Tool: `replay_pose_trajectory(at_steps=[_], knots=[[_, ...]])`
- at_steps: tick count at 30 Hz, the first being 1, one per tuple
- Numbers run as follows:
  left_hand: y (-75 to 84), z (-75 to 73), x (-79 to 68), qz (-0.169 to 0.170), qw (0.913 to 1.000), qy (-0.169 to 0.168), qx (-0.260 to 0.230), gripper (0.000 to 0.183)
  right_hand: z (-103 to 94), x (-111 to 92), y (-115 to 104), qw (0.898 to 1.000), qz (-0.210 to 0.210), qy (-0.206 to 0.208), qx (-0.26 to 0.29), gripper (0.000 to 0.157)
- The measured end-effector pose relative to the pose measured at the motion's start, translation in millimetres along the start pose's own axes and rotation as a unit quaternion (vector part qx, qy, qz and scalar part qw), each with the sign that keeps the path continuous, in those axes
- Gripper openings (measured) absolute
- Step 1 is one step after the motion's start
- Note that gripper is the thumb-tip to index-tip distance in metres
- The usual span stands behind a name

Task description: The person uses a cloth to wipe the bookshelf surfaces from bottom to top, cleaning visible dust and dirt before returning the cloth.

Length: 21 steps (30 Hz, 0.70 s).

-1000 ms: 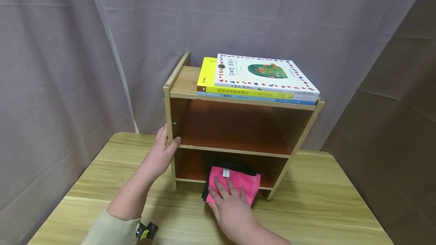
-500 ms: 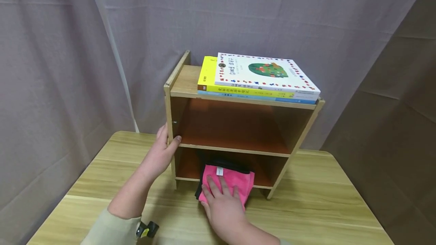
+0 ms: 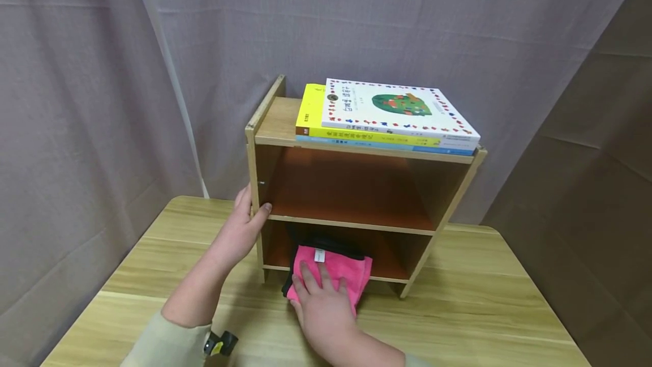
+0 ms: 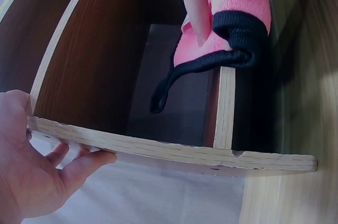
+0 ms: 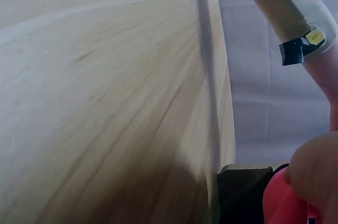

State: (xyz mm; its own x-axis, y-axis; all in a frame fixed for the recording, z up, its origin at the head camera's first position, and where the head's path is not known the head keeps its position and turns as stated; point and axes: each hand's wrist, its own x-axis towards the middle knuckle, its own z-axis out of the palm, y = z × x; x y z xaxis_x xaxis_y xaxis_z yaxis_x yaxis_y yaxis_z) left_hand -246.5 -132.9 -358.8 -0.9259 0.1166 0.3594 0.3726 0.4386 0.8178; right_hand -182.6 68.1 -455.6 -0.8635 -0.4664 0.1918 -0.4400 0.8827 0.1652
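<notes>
A small wooden shelf [image 3: 351, 224] with brown inner boards stands on the table. My left hand [image 3: 231, 237] grips its left side panel, thumb over the front edge. In the head view my right hand [image 3: 326, 313] spreads its fingers over a pink cloth [image 3: 351, 268] with black trim and a white tag. The cloth drapes over the front edge of the bottom board. From the left wrist, the right hand [image 4: 194, 7] shows fingers above and thumb below, gripping the cloth [image 4: 193, 47] round that edge. A black loop hangs from it.
Several books [image 3: 402, 106], white, yellow and blue, lie stacked on the shelf's top. The wood-grain table [image 3: 484, 299] extends on both sides. Grey curtains [image 3: 229, 44] hang behind, and a brown cloth wall [image 3: 591, 157] is at the right.
My right hand has slid left along the bottom board's front edge, carrying the pink cloth with it. The left hand keeps its hold on the side panel, and the shelf stays put.
</notes>
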Motion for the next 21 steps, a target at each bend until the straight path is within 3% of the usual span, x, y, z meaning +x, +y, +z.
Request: replay_pose_trajectory(at_steps=[11,21], knots=[[-0.6,0.4,0.7,0.008,1.0000,0.001,-0.006,0.060,-1.5,7.3,-10.5,0.999,-0.006,-0.007,-0.033,0.047],[0.6,0.1,0.3,-0.001,1.0000,0.000,-0.006,0.060,3.0,13.7,-18.6,1.000,-0.006,-0.014,-0.018,0.048]])
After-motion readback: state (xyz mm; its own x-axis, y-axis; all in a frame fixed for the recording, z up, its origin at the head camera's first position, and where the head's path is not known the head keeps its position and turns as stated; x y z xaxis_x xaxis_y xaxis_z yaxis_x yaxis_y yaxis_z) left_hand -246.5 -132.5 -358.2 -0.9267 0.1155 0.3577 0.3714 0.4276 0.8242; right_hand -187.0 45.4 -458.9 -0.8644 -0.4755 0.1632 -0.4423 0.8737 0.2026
